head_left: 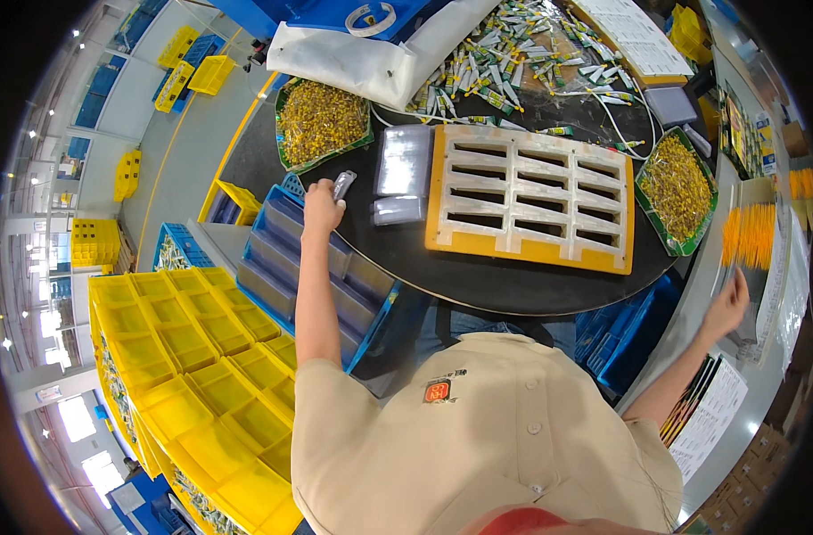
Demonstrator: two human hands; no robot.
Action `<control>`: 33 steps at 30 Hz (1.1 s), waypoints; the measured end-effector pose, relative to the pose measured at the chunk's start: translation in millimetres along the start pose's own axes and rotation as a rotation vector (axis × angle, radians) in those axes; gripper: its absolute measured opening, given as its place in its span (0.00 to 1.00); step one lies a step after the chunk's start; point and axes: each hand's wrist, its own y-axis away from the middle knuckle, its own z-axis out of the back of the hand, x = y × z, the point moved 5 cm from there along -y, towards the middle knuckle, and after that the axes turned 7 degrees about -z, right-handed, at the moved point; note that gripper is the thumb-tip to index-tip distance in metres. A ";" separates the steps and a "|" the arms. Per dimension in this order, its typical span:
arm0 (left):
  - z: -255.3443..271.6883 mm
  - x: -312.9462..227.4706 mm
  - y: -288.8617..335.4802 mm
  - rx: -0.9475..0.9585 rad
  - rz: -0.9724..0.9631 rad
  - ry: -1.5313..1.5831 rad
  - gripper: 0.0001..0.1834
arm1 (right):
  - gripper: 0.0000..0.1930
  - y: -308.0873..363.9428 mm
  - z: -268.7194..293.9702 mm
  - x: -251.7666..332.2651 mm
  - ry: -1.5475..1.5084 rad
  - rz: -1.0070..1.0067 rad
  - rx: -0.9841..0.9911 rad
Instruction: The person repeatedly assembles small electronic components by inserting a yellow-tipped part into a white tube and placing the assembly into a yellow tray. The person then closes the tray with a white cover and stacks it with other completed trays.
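My left hand [321, 212] is closed on a small clear plastic piece [343, 185] at the table's left edge, above a blue crate of clear plastic trays [291, 241]. Just right of it lie stacked clear plastic packs [403, 165]. A yellow-framed fixture [529, 198] with rows of slanted slots stands in front of me; dark gaps show through the slots. Off to the right, my right hand [727, 308] is open, its fingers partly bent, beside a bundle of orange strips [749, 236]. I see nothing in that hand.
Green-edged trays of small yellow caps flank the fixture, one left [324, 125] and one right [677, 192]. Small tubes [505, 67] lie heaped at the back, near a white plastic sheet [344, 67]. Yellow crates [201, 357] are stacked at my left.
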 end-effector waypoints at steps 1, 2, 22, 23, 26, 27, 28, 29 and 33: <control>-4.7 2.1 -5.4 -0.004 -0.052 -0.069 0.18 | 0.13 5.5 -28.3 26.8 -0.021 0.055 0.076; -8.8 0.1 -11.8 0.016 -0.139 -0.116 0.18 | 0.13 15.3 -55.0 51.0 -0.044 0.056 0.126; -10.2 -233.6 3.7 0.189 0.100 1.493 0.09 | 0.06 195.0 -242.2 273.7 -0.583 0.278 1.204; -12.2 -230.8 2.0 0.150 0.130 1.405 0.09 | 0.07 194.9 -245.3 278.6 -0.565 0.383 1.147; -12.3 -220.7 -6.4 -0.027 0.125 1.168 0.11 | 0.08 194.3 -265.5 290.1 -0.556 0.629 1.108; -17.7 -216.3 -7.5 0.015 0.208 1.215 0.11 | 0.08 193.9 -272.4 292.3 -0.607 0.659 1.122; -22.4 -211.6 -7.7 0.056 0.294 1.261 0.11 | 0.08 193.3 -280.6 294.4 -0.638 0.674 1.141; -26.0 -208.1 -7.7 0.105 0.361 1.315 0.12 | 0.08 193.1 -288.9 296.8 -0.638 0.687 1.180; -30.6 -211.1 -5.0 0.266 0.332 1.393 0.12 | 0.09 175.0 -309.2 309.9 -0.473 0.830 1.015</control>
